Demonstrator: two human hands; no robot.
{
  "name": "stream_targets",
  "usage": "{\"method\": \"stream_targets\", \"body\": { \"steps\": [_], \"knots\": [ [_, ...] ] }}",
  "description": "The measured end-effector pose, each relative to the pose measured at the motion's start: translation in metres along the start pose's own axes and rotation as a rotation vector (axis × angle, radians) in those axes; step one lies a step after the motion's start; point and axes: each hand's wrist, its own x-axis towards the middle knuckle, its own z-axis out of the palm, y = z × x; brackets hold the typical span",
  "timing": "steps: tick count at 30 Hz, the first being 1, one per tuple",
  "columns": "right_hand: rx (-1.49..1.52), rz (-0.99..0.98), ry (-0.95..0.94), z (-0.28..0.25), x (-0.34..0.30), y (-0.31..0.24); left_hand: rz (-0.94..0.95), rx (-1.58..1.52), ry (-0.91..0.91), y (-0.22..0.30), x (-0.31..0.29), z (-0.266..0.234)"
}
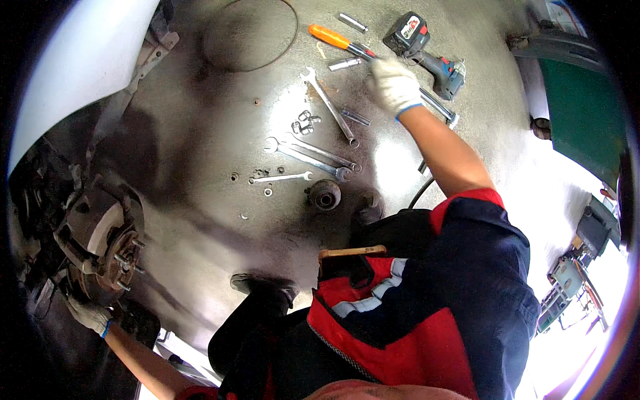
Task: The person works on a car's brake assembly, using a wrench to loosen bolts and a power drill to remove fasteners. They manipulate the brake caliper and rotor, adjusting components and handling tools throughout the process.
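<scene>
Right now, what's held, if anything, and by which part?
Cannot be told: right grip over the orange-handled bar's shaft, closure hidden; left grip beside the rusty hub, closure unclear.

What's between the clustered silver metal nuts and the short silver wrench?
Two long silver metal wrenches, lying roughly side by side; the head view shows them.

Clothing comprises 2 white gloves with blue cuffs, a navy and red jacket with a pale strip and zipper, dark trousers and a dark shoe.
</scene>
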Motion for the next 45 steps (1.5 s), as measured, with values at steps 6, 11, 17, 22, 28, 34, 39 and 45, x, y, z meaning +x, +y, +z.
{"method": "stream_targets", "body": {
  "steps": [6,11,17,22,28,34,39,45],
  "knots": [
    [-0.167,0.440,-0.316,0.023,-0.060,0.099,0.598,0.961,0.002,-0.031,0.017,-0.023],
    [-0.143,0.384,-0.264,0.033,-0.055,0.082,0.519,0.763,0.009,-0.035,0.019,-0.022],
    [-0.002,-0.269,-0.248,0.038,-0.028,-0.053,0.194,0.310,-0.112,0.016,-0.003,0.011],
    [-0.437,-0.722,0.001,0.073,0.033,-0.100,0.104,-0.030,-0.120,-0.013,0.003,0.014],
    [-0.762,-1.176,-0.305,0.025,0.055,-0.123,-0.106,-0.440,-0.064,0.018,-0.023,0.008],
    [-0.774,-1.371,0.065,0.101,0.082,-0.034,0.031,-0.282,-0.071,0.039,-0.035,0.054],
    [-0.693,-1.192,-0.386,-0.017,0.049,-0.091,0.189,-0.083,-0.234,0.037,-0.034,0.025],
    [-0.725,-0.787,-0.691,-0.181,0.004,-0.154,0.340,-0.302,-0.332,0.060,-0.045,0.040]
  ]
}}
